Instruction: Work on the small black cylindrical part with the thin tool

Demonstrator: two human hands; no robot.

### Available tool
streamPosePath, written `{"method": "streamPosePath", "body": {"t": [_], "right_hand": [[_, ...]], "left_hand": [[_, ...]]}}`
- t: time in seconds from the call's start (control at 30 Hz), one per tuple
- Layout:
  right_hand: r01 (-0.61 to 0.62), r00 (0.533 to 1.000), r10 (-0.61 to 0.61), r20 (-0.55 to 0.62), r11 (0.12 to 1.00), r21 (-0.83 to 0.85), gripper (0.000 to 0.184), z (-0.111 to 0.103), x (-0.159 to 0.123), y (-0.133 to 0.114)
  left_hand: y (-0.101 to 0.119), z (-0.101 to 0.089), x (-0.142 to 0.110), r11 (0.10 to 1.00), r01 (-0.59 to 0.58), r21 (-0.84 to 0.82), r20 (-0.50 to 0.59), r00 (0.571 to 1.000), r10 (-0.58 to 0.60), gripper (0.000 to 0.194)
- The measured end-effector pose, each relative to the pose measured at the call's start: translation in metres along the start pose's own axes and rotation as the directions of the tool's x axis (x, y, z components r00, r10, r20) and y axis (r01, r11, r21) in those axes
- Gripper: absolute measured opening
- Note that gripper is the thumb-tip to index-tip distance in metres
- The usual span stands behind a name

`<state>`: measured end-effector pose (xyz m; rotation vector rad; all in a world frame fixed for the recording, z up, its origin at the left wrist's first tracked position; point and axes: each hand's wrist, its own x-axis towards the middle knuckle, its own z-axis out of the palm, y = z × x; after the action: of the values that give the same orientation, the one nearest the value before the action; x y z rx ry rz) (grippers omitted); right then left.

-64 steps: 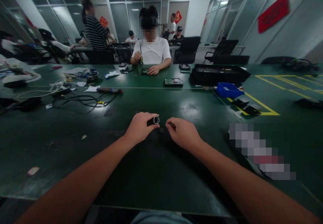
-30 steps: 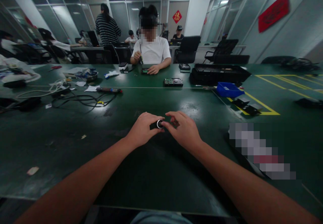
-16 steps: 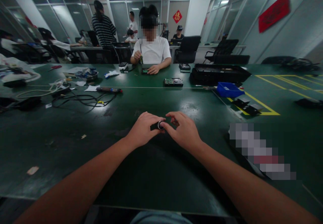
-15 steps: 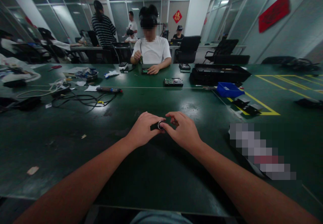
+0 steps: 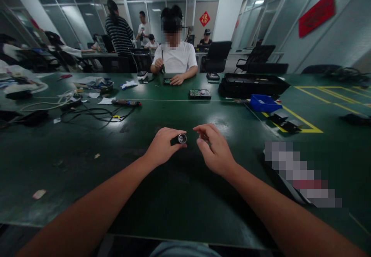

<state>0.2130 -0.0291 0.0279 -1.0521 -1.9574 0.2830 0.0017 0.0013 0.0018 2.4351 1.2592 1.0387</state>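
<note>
My left hand (image 5: 162, 145) is closed around a short black flashlight tube (image 5: 182, 138). Its open end, with a silver rim, faces me, and a round metal-looking part with dark spots shows inside. The rest of the tube is hidden by my fingers. A small gap to the right, my right hand (image 5: 216, 148) is raised over the table with thumb and index finger apart. Its other fingers curl in shadow, where I cannot make out any small thing.
The green table (image 5: 162, 206) bears a hard drive (image 5: 199, 94), a black case (image 5: 252, 84), a blue bin (image 5: 264, 103), a pen-like tool (image 5: 126, 102) and black cables (image 5: 92, 114). A person in a white shirt (image 5: 175, 58) works opposite. A blurred-out package (image 5: 301, 177) lies right.
A small dark piece under the tube has gone from the table. My right thumb pressed on the tube's end, then moved back right. The tube, hollow-looking before, now shows a part inside.
</note>
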Motion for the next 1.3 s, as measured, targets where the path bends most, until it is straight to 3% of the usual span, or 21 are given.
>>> {"method": "streamPosePath", "body": {"t": [0.23,0.4,1.0,1.3], "right_hand": [[-0.042,0.994,0.038,-0.107,0.998,-0.037,0.023,-0.005,-0.003,-0.008],[-0.082,0.983,0.093,-0.157,0.994,0.076,0.025,-0.005,-0.008,-0.007],[-0.071,0.992,0.079,-0.095,0.993,0.091,0.023,-0.001,-0.009,-0.001],[-0.122,0.981,0.142,-0.134,0.982,0.146,0.022,0.001,-0.008,-0.001]], "left_hand": [[-0.009,0.0,0.0,0.996,0.093,-0.013,-0.039,0.995,-0.093,0.036],[-0.011,-0.001,0.0,0.994,0.112,-0.019,-0.028,0.993,-0.112,0.039],[-0.008,0.0,-0.001,0.996,0.086,-0.014,-0.025,0.996,-0.087,0.038],[-0.008,0.001,-0.001,0.997,0.072,-0.016,-0.018,0.997,-0.073,0.037]]}}
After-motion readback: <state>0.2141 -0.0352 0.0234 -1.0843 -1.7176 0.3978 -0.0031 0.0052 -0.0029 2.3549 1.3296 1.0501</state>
